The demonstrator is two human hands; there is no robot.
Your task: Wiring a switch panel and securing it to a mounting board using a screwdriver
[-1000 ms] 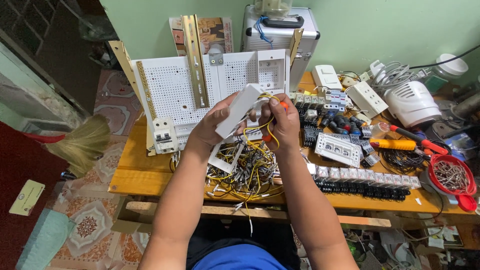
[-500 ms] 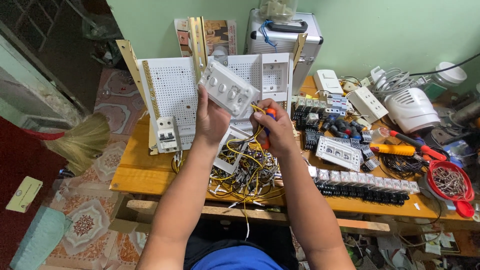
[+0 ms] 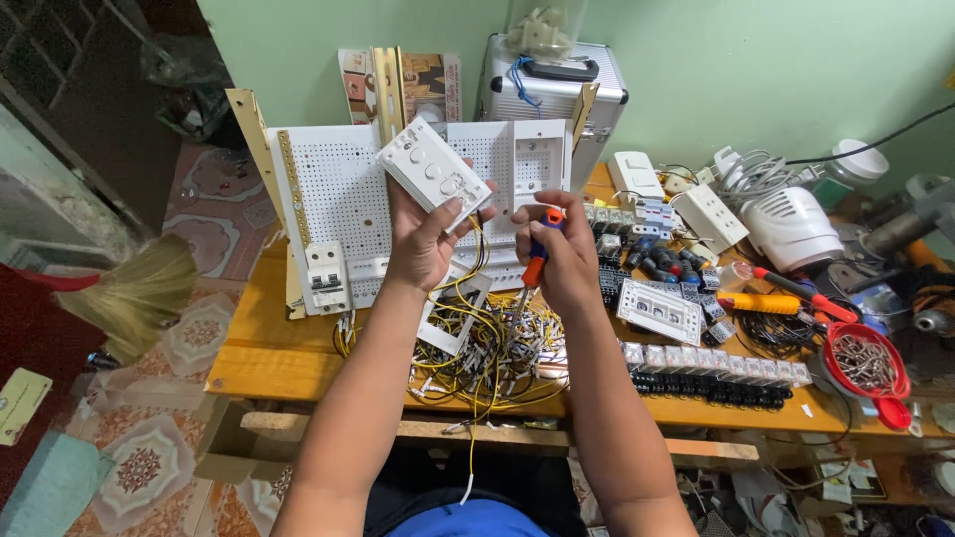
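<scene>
Since half a second ago, the left hand [image 3: 423, 244] has turned the white rectangular plastic switch plate [image 3: 431, 174], so its round buttons now face the camera at upper centre, fingers curled under its lower edge, thumb along the side. The right hand [image 3: 562, 259] remains just right of it, fingers wrapped around an orange-and-blue-handled screwdriver [image 3: 538, 261] pointing down at the tangle of yellow wires [image 3: 487, 343]. Behind, a white perforated mounting panel [image 3: 343, 199] stands upright; a printed orange-brown card [image 3: 428, 85] leans against the green wall at top centre.
</scene>
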